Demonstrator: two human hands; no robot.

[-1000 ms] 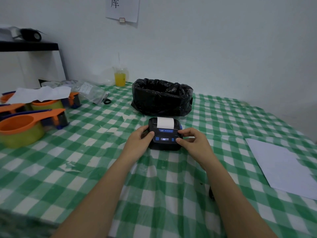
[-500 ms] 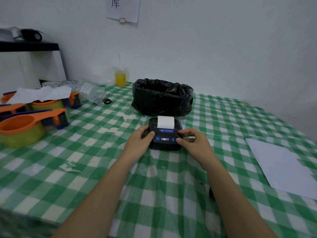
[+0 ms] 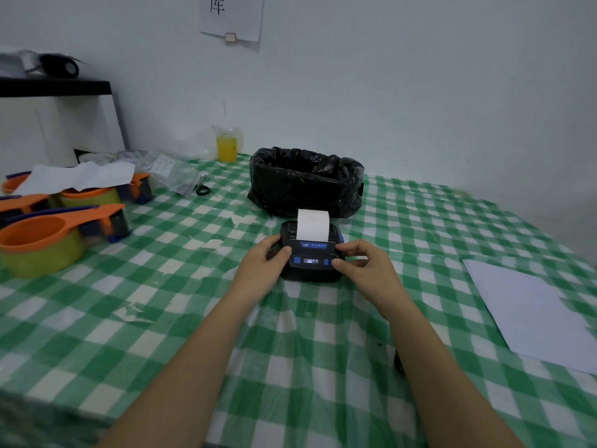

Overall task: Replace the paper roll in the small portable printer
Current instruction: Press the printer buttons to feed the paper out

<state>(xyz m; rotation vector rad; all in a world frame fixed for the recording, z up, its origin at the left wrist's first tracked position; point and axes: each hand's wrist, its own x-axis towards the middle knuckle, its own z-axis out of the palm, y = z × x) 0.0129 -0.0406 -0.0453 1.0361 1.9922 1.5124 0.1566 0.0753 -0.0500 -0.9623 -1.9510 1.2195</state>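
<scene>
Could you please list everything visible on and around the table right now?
printer: one, black with blue buttons, table centre, between both hands
paper strip: one, white, sticking up from the printer's top
bin: one, lined with a black bag, behind the printer
cup: one, clear with yellow liquid, far edge by the wall
tape dispensers: several, orange and green, left edge
crumpled paper: one, white, lying on the dispensers
plastic bags: a few, clear, left of the bin
sheet: one, white, flat at the right
tablecloth: one, green and white check
wall notice: one, white, above
left hand: on the printer's left side
right hand: on the printer's right side
</scene>
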